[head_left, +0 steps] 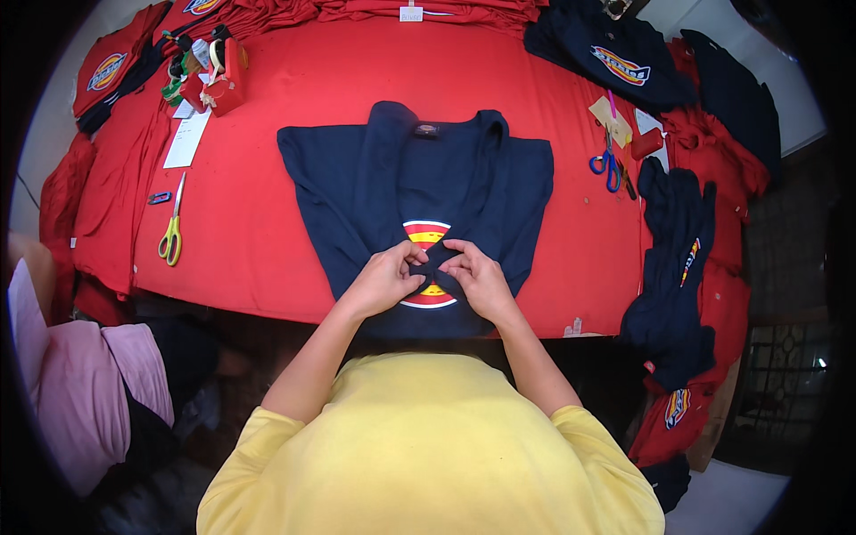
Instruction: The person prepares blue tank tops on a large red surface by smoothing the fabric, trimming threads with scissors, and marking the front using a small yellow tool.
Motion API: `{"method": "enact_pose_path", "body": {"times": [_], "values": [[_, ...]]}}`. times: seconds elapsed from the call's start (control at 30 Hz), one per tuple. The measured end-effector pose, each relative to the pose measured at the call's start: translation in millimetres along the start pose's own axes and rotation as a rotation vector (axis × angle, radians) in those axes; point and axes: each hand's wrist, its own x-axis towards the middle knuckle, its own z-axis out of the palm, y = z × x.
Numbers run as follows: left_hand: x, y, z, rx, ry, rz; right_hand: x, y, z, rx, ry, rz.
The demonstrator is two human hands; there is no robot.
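Observation:
A dark navy top (343, 178) lies on the red-covered table (267, 232) in front of me, its neck label (426, 131) at the far end. Two folded strips of its cloth run down from the shoulders and meet over a red and yellow printed logo (426, 230). At that meeting point my left hand (392, 276) is closed, thumb and fingers pinching the navy cloth. Close beside it on the right, my right hand (473, 275) pinches the cloth too. The fingers and folds cover the middle of the logo.
Yellow-handled scissors (170, 236) lie at the left, near a red tool box (227, 80) and paper (187, 140). Blue-handled scissors (606, 169) lie at the right. Red and navy garments (615, 53) are piled round the table edges. Another person in pink (98, 383) is at the left.

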Motion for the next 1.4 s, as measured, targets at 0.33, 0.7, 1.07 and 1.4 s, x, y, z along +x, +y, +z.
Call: {"method": "enact_pose_path", "body": {"times": [0.33, 0.7, 1.07, 1.4], "values": [[-53, 0, -20, 0.619, 0.284, 0.257, -47, -20, -37, -0.742, -0.034, -0.222], [-47, 151, -297, 0.266, 1.060, 0.520, -25, -222, -271, -0.437, 0.898, -0.863], [7, 45, -367, 0.429, 0.485, 0.144, 45, -83, -297, -0.580, -0.034, -0.298], [-89, 108, -425, -0.291, 0.487, 0.589, -50, -139, -338, -0.028, 0.087, -0.605]]}}
